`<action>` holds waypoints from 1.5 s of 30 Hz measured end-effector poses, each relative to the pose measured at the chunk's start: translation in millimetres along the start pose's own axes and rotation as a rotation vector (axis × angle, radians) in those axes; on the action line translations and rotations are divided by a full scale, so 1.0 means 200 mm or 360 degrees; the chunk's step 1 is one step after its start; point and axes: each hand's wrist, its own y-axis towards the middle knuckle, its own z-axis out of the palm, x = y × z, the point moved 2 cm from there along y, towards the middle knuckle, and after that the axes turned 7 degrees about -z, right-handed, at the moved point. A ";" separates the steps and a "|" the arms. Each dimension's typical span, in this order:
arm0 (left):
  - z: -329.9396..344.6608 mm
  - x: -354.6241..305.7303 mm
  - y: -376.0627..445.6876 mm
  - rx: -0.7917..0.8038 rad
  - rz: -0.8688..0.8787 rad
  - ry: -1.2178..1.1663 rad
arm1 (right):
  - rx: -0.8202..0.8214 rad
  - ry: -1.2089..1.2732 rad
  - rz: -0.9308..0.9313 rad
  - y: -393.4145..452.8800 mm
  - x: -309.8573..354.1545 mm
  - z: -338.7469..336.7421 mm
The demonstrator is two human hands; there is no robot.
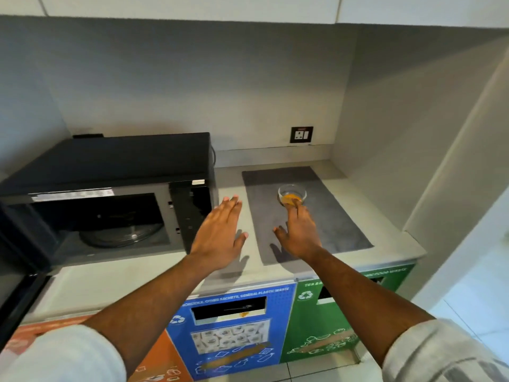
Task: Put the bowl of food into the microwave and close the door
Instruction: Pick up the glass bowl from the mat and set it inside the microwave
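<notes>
While the left hand [220, 232] hovers flat, the right hand [298, 232] (grip released) touches the bowl [292, 193].

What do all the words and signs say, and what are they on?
"...OTHER SACHETS, GENERAL PLASTIC WASTE", start blurred: blue bin panel, beside a recycling symbol.
"TEA BA...", cut off by the right arm: green bin panel, also with a recycling symbol.
Orange bin panel: too blurred.
Sticker on the microwave: too small to read.

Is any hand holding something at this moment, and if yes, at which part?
Nothing is held. The right hand only reaches the near side of the glass bowl with its fingertips; the left hand is open and empty.
</notes>
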 end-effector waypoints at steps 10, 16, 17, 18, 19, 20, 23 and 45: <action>0.42 -0.43 0.36 0.0168 -0.0562 -0.0392 | 0.0135 0.0093 0.0151 0.10 -0.66 -0.04; 0.63 -0.58 0.52 0.0289 -0.0760 -0.0591 | 0.0099 0.0357 0.0260 0.24 -0.86 0.06; 0.66 -0.58 0.57 0.0286 -0.0795 -0.0626 | 0.0082 0.0419 0.0261 0.27 -0.88 0.08; 0.68 -0.57 0.62 0.0269 -0.0822 -0.0672 | 0.0064 0.0483 0.0259 0.31 -0.90 0.11; 0.73 -0.57 0.69 0.0245 -0.0851 -0.0730 | 0.0040 0.0552 0.0263 0.35 -0.93 0.15; 0.77 -0.56 0.75 0.0213 -0.0887 -0.0794 | 0.0006 0.0629 0.0274 0.40 -0.94 0.18; 0.88 -0.53 0.94 0.0159 -0.0963 -0.0953 | -0.0062 0.0888 0.0406 0.53 -1.01 0.27; 1.59 -0.43 1.67 -0.0132 -0.1246 -0.2487 | -0.0266 0.2432 0.0706 1.29 -1.26 0.87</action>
